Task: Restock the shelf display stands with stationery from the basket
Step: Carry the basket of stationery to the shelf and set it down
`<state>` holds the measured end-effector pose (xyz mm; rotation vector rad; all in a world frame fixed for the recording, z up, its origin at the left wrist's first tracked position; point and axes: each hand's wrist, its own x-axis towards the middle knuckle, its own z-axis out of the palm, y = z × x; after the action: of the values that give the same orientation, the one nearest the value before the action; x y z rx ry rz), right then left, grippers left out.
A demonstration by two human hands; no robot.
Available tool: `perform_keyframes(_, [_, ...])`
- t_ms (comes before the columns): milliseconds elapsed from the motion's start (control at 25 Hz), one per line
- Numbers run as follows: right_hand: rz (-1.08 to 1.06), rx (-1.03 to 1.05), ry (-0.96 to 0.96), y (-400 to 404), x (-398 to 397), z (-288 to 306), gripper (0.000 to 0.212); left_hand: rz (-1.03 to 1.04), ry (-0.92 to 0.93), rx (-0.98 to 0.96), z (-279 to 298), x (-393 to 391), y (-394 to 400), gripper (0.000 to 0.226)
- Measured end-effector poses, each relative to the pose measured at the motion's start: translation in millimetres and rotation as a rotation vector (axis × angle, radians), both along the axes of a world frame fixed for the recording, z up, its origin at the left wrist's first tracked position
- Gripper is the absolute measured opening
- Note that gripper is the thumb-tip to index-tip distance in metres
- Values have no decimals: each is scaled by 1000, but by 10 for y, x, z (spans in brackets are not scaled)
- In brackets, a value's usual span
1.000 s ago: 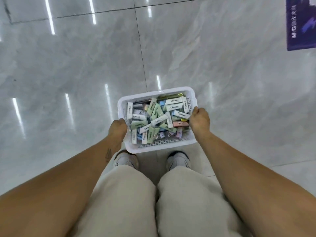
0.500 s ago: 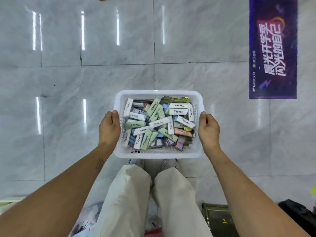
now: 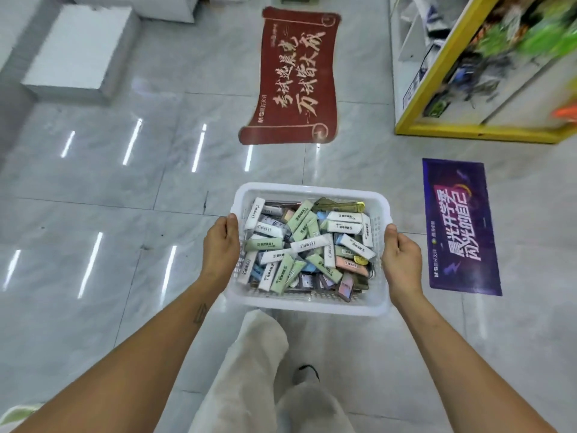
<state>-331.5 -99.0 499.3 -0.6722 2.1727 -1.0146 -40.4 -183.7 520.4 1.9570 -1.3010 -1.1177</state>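
You stand on a grey marble floor [image 3: 93,214] with broad bare tiles to your left and ahead. A yellow-framed shelf stand [image 3: 487,73] rises at the upper right, its contents blurred. White blocks [image 3: 81,51] sit at the upper left, near the floor's far edge. A red scroll-shaped floor sticker [image 3: 293,76] lies straight ahead, and a purple floor sticker [image 3: 459,226] lies just right of your right arm.

You carry the white basket [image 3: 309,303] out in front of you, above your pale trousers [image 3: 249,370] — one on each short side. Your left hand [image 3: 220,248] grips the left rim, thumb over the top edge, fingers curled beneath and hidden. Your right hand [image 3: 402,260] clamps the right rim the same way.

The stationery [image 3: 307,245] fills the basket in a loose heap — small white, green, blue and pink packs lying crosswise, with a gold-tinted piece near the far wall. One dark shoe tip [image 3: 307,371] shows below.
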Motion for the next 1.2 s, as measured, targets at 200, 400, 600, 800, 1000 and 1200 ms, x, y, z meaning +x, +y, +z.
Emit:
perform_keyframes(200, [35,-37,20,-853,-63,443,59,-16,-15,-28,317,-2,-749,43])
perform_keyframes(400, [16,-12,46,-1933,-154,752,59,-46,15,-55,592,-96,-1978,48])
perform_keyframes(600, [-34,-42,73,-3177,-397,1064,59,-101,50,-66,861,-410,-3353,45])
perform_keyframes(800, [-53,-64,123,-4773,-917,1215,59,-101,57,-122,975,-959,-4977,45])
perform_keyframes(1000, [-11,-110,142,-6489,-1563,1214,61,-61,17,-160,1068,-1536,-6598,46])
perform_keyframes(1200, [13,-114,160,-8092,-1972,1391,68,-47,19,-204,1199,-1891,-8103,47])
